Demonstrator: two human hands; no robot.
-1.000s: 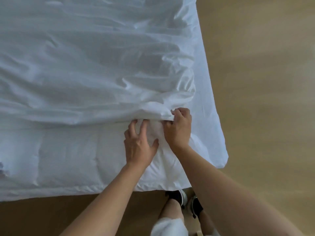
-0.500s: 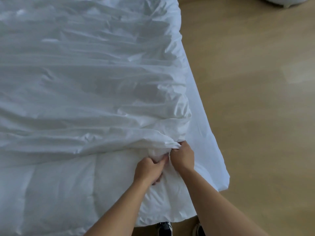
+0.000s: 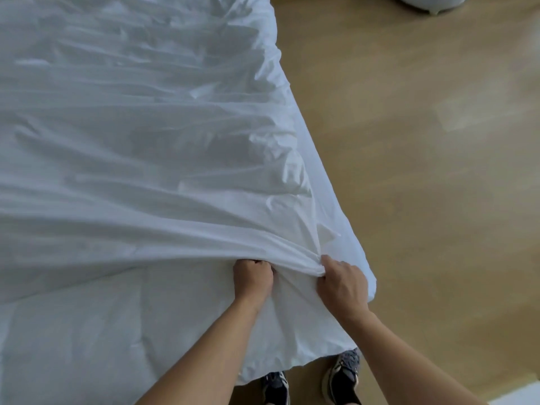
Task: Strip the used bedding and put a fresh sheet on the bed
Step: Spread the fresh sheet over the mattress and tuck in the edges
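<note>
Bed [image 3: 330, 206]: it fills the left of the room from where I stand, all in white, with nothing on it smooth or tucked. By my reckoning the job is somewhere in the middle.

Sheet [image 3: 131, 141]: it lies rumpled in long folds over most of the bed. Its near hem is bunched into a tight rope that stops short of the foot, with taut creases fanning out from it. I cannot tell whether it is coming off or going on. Either way, this corner and the whole near edge still need doing.

Floor [image 3: 423, 171]: bare wood runs along the bed's right side and round the foot, leaving open room to step sideways or back. A pale rounded object [image 3: 423, 1] sits well off at the far end.

Quilted layer [image 3: 87, 331]: it lies exposed below the sheet's hem and hangs over the foot edge, and its lower border drapes just above the person's feet.

Left hand [image 3: 252, 277]: it is a fist, knuckles up, clenched on the gathered hem.

Right hand [image 3: 342, 285]: it sits just beside the bed's near right corner, with its fingers pinching the end of the same bunched hem.

Shoes [image 3: 342, 375]: dark trainers are planted close under the foot edge.
</note>
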